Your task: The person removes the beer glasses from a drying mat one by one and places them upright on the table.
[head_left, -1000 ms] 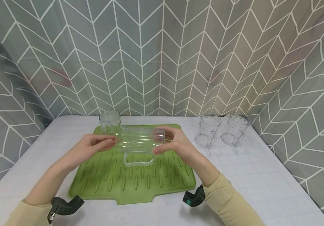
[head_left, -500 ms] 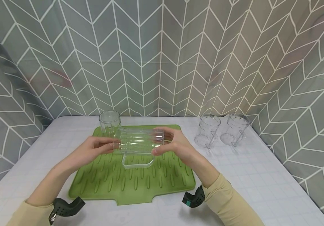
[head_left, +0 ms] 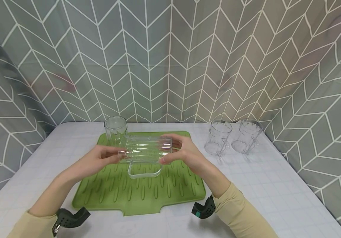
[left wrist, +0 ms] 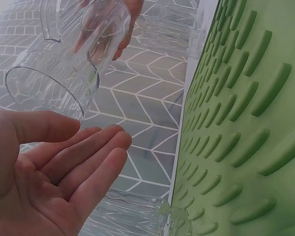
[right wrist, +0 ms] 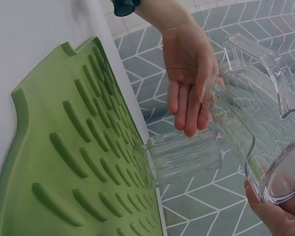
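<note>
A clear glass mug [head_left: 146, 148] lies sideways above the green drying mat [head_left: 143, 198], its handle toward me and its open mouth to the left. My right hand [head_left: 183, 153] grips it around the base end, thumb in front and fingers behind. My left hand [head_left: 103, 158] pinches at the rim. In the left wrist view, that left hand's thumb [left wrist: 49, 127] lies right at the rim, its other fingers stretched out beyond. The right wrist view shows the mug's thick base [right wrist: 287, 174] against the right hand's fingers [right wrist: 270, 214].
Another glass mug [head_left: 115, 127] stands on the mat's back left corner, partly behind the held one. Two more glass mugs, one nearer [head_left: 218, 137] and one farther right [head_left: 247, 136], stand on the white table [head_left: 265, 185]. A patterned curtain [head_left: 158, 66] encloses the back and sides.
My left hand has shifted slightly right, its fingertips now overlapping the mug's rim. The held mug has dipped very slightly toward me; my right hand keeps its grip.
</note>
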`<state>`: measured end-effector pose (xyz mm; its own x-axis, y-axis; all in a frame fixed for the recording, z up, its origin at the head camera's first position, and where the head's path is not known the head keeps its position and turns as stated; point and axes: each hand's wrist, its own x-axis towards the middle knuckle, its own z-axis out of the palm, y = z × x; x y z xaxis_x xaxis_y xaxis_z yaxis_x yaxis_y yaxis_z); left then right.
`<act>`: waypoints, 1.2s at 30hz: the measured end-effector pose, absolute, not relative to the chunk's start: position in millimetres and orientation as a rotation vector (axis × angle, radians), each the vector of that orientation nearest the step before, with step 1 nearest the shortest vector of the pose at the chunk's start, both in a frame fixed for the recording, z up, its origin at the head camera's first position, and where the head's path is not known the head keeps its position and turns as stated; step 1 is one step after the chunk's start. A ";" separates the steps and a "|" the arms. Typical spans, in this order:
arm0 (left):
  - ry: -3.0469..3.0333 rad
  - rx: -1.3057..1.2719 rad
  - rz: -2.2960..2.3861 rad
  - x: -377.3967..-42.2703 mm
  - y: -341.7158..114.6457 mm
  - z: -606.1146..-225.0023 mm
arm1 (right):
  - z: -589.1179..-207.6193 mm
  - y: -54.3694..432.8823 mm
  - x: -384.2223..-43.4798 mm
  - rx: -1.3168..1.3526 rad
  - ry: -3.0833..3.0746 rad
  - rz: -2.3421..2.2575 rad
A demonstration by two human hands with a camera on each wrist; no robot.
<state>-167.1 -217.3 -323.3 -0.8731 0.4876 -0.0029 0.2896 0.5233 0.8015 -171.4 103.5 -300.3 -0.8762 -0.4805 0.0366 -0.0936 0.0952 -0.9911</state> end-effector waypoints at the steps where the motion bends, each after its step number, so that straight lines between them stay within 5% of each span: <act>1: 2.537 0.660 1.271 -167.0 -217.2 -323.4 | -300.5 103.5 -171.4 -0.568 2.080 -1.848; 36: 2.473 0.757 1.407 -163.7 -220.1 -316.1 | -305.2 107.4 -176.3 -0.620 2.125 -1.769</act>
